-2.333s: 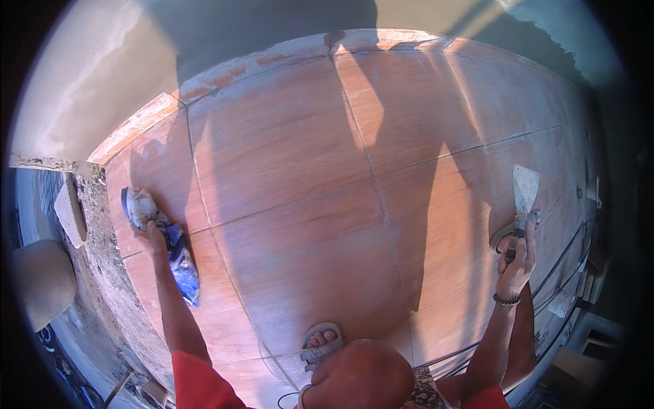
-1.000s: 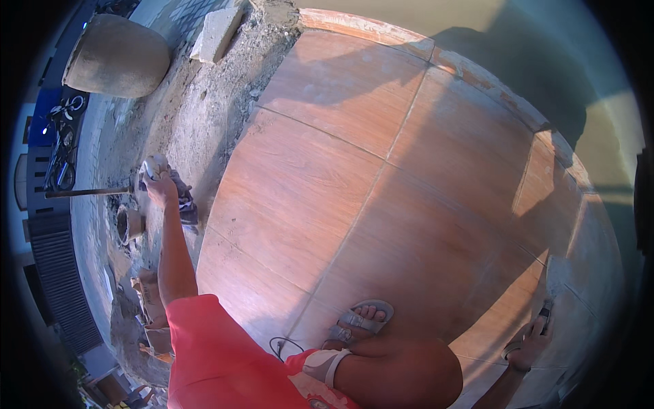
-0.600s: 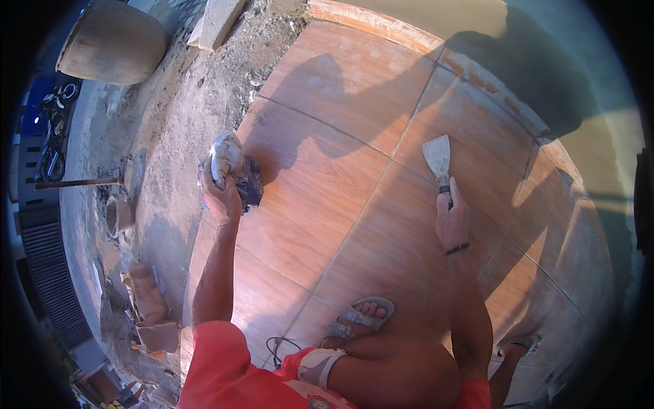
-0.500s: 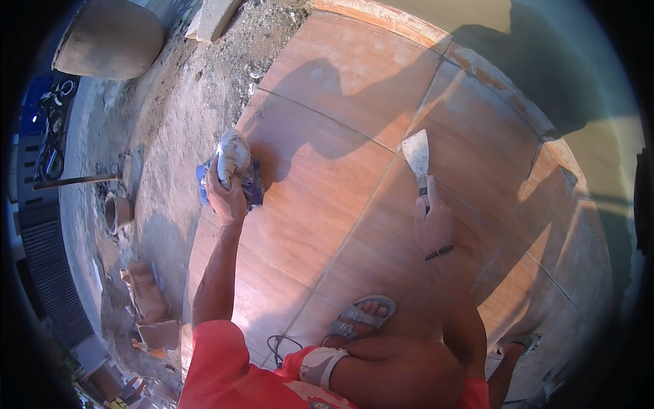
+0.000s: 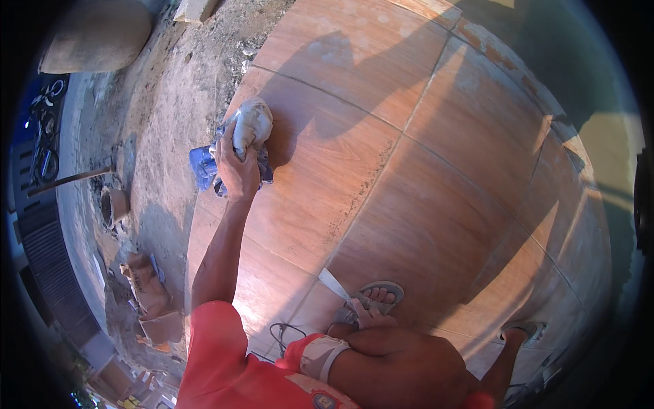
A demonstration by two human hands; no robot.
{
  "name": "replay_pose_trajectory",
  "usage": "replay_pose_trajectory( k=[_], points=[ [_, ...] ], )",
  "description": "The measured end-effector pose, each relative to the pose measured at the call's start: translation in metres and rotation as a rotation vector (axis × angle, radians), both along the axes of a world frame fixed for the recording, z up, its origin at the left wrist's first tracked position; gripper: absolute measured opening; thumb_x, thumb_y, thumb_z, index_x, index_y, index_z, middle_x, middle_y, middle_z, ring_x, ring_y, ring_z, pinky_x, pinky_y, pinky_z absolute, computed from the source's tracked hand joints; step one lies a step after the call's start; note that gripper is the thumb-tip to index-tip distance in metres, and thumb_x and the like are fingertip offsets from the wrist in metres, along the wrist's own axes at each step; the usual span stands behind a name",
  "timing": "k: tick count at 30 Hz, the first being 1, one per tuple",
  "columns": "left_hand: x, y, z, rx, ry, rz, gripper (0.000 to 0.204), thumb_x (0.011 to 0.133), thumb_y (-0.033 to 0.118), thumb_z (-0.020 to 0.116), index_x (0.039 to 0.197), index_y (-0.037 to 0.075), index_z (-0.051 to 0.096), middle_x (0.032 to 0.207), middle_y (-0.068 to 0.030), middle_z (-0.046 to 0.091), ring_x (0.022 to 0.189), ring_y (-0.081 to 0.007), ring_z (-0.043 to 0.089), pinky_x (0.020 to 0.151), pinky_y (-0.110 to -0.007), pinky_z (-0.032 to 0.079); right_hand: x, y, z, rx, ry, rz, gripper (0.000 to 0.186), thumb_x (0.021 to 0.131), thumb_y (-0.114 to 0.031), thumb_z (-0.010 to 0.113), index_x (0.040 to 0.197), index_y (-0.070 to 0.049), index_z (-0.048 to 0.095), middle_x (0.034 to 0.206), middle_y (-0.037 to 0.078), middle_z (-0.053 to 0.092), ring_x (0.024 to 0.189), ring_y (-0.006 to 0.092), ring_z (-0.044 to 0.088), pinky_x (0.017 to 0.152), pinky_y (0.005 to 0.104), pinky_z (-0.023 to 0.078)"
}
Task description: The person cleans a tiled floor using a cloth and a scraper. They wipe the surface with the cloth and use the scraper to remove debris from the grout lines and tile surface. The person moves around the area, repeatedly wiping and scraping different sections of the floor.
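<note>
My left hand is closed on a whitish, bunched bundle, with crumpled blue plastic around it, over the left part of the wood-patterned orange tiles. My right hand, partly hidden behind my knee, grips a putty knife; its pale blade lies at a grout line beside my sandalled foot. A trail of dark specks runs along the joint above the blade.
Rough concrete ground borders the tiles on the left, with a large clay-coloured pot, a pale block, a long bar, crumpled brown sacks and a motorbike. A cable loops near my shorts. A raised edging curves along the far side.
The putty knife has come down and toward me, from mid-tile to beside my foot. The left hand and bundle have moved up and slightly right. Dark specks now show along the joint.
</note>
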State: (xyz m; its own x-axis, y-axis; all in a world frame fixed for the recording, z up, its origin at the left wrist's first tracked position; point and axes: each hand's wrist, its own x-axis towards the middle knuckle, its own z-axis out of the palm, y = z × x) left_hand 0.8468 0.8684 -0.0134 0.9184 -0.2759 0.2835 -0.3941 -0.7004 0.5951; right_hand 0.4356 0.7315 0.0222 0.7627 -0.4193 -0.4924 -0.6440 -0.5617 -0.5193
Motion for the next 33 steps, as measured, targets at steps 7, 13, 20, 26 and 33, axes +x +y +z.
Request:
replay_pose_trajectory(
  k=[7,13,20,26,33],
  points=[
    [-0.039,-0.066,0.074,-0.317,0.104,-0.074,0.053,0.083,-0.006,0.059,0.135,0.001,0.052,0.122,-0.0182,0.062,0.111,-0.0258,0.062,0.095,-0.037,0.049,-0.057,-0.064,0.010,0.133,-0.128,-0.238,0.047,0.091,-0.013,0.055,0.133,0.008,0.051,0.112,0.024,0.066,0.101,0.0295,0.066,0.085,0.0371,0.051],
    [-0.189,-0.143,0.103,-0.242,0.133,-0.754,0.070,0.077,0.015,0.073,0.142,0.014,0.048,0.131,-0.0242,0.048,0.107,-0.0444,0.052,0.096,-0.050,0.042,-0.077,-0.144,0.003,-0.166,-0.473,-0.574,0.049,0.095,-0.019,0.056,0.135,0.008,0.050,0.121,0.021,0.064,0.108,0.0247,0.063,0.088,0.0325,0.050],
    [-0.285,-0.199,-0.041,-0.026,0.169,-1.122,0.047,0.090,0.024,0.055,0.137,0.025,0.053,0.147,-0.0148,0.041,0.116,-0.0420,0.050,0.097,-0.051,0.042,-0.089,-0.199,-0.028,-0.378,-0.512,-0.445,0.051,0.098,-0.017,0.053,0.142,0.008,0.044,0.126,0.022,0.063,0.109,0.0263,0.064,0.091,0.0348,0.051],
    [-0.063,-0.159,-0.041,0.252,0.018,-0.650,0.057,0.077,0.010,0.073,0.131,0.020,0.059,0.139,-0.0135,0.052,0.121,-0.0372,0.053,0.098,-0.050,0.044,-0.082,-0.221,-0.014,-0.179,-0.366,-0.685,0.051,0.095,-0.013,0.053,0.142,0.005,0.045,0.110,0.012,0.066,0.089,0.0172,0.061,0.079,0.0291,0.050],
    [0.164,-0.044,-0.002,0.285,-0.032,0.301,0.057,0.075,0.009,0.058,0.132,0.010,0.058,0.114,-0.0219,0.068,0.105,-0.0399,0.065,0.094,-0.048,0.048,0.038,-0.259,-0.007,0.127,-0.458,-0.815,0.054,0.094,-0.016,0.054,0.145,0.001,0.044,0.077,-0.002,0.051,0.062,0.0051,0.044,0.053,0.0206,0.037]
  ],
)
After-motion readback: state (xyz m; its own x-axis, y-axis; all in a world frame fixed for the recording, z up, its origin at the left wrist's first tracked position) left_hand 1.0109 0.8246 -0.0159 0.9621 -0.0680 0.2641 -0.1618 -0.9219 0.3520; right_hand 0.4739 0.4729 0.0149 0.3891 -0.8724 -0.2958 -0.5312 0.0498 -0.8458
